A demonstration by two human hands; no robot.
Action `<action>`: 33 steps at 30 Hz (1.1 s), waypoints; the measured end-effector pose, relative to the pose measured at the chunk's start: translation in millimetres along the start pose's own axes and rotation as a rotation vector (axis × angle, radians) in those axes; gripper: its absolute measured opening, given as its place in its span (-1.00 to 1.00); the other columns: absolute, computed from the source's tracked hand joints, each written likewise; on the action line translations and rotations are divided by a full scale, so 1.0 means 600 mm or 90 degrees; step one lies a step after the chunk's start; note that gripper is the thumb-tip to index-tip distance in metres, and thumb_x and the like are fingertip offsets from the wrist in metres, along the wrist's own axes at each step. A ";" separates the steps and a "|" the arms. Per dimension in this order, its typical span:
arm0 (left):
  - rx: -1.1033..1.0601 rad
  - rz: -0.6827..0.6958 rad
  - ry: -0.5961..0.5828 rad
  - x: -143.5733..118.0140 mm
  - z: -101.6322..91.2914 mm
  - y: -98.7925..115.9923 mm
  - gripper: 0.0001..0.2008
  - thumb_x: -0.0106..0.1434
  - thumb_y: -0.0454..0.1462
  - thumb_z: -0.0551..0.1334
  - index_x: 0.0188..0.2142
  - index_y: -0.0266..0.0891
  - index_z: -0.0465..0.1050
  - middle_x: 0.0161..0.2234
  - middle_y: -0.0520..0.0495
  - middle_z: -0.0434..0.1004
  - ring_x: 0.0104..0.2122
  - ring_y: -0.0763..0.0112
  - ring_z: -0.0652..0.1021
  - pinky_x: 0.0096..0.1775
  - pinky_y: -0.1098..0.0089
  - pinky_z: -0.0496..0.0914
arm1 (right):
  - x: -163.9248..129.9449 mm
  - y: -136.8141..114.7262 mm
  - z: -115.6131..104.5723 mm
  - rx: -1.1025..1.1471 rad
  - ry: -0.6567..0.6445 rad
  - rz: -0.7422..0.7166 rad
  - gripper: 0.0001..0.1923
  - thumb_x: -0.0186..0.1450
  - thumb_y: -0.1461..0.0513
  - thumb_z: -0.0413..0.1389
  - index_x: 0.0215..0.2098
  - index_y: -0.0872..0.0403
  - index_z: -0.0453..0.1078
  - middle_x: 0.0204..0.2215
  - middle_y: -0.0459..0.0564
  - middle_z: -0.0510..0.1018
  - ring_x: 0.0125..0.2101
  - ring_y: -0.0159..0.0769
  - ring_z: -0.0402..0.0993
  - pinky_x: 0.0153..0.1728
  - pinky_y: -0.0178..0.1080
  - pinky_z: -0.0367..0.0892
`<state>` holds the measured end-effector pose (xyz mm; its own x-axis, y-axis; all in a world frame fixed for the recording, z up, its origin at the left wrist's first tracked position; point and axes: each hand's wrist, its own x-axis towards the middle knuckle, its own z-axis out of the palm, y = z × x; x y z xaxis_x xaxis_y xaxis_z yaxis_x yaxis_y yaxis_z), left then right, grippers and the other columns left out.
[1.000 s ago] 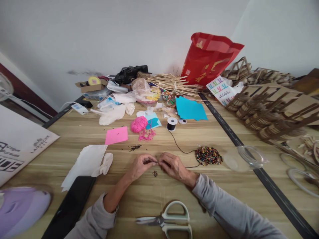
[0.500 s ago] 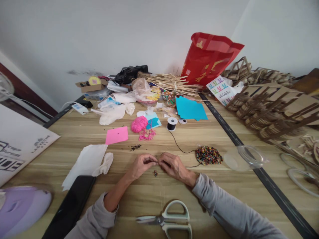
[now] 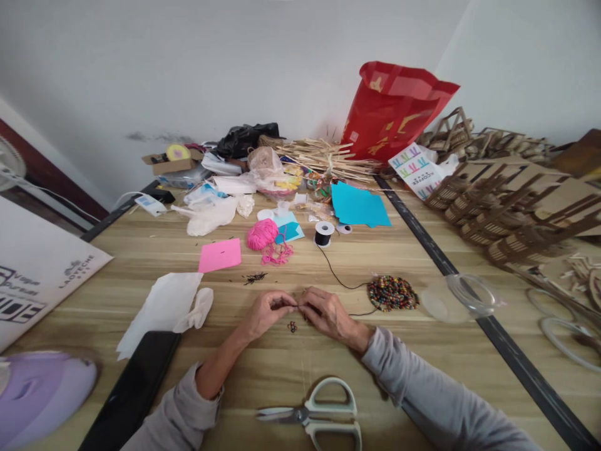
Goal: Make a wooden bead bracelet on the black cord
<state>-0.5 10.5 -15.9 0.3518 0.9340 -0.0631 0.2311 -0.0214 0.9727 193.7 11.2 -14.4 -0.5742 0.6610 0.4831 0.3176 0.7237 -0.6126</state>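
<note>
Left hand (image 3: pixel 267 311) and right hand (image 3: pixel 327 311) low and close together, fingertips pinched and almost meeting, both forearms angled inward from grey sleeves, left sleeve pushed up, wrists lowered

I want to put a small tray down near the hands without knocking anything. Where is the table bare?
Bare wood lies between the pink paper and the black cord, and nearer, between the scissors and the hands, left hand and right hand. The far edge, around the pink yarn and red bag, is crowded. Right of the beads sits a clear lid.
</note>
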 end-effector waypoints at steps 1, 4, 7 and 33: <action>0.002 0.001 0.001 0.000 0.000 -0.001 -0.87 0.06 -0.28 0.29 -0.41 -0.33 0.53 -0.46 -0.06 0.57 -0.41 0.38 0.51 -0.30 0.40 0.40 | 0.000 0.000 0.000 -0.003 0.000 0.002 -0.78 0.40 0.24 -0.07 -0.36 0.10 0.33 -0.44 0.00 0.44 -0.43 -0.34 0.37 -0.38 -0.33 0.31; 0.000 -0.001 0.000 0.000 -0.001 -0.001 -0.87 0.06 -0.28 0.29 -0.41 -0.32 0.53 -0.45 -0.07 0.58 -0.40 0.37 0.51 -0.29 0.39 0.40 | 0.000 0.000 0.000 -0.007 0.001 0.005 -0.78 0.39 0.24 -0.07 -0.36 0.10 0.34 -0.45 0.00 0.43 -0.44 -0.34 0.36 -0.40 -0.32 0.30; -0.011 0.000 0.000 0.000 -0.001 -0.002 -0.88 0.06 -0.29 0.29 -0.40 -0.33 0.53 -0.44 -0.07 0.58 -0.40 0.37 0.52 -0.28 0.39 0.40 | 0.000 0.000 -0.001 -0.001 -0.001 0.006 -0.80 0.39 0.25 -0.07 -0.34 0.10 0.33 -0.43 0.01 0.44 -0.43 -0.33 0.37 -0.39 -0.32 0.30; -0.030 -0.002 0.010 -0.002 0.000 0.005 -0.88 0.04 -0.31 0.31 -0.40 -0.33 0.49 -0.45 -0.06 0.56 -0.40 0.38 0.52 -0.29 0.40 0.40 | -0.008 0.012 0.008 0.009 0.026 0.012 -0.84 0.37 0.21 0.00 -0.34 0.10 0.32 -0.47 -0.02 0.45 -0.46 -0.35 0.38 -0.42 -0.33 0.29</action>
<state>-0.3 9.2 -13.1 0.3368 0.9395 -0.0629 0.1885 -0.0018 0.9821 194.9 12.1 -24.3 -0.5364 0.6827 0.4962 0.3171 0.7079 -0.6312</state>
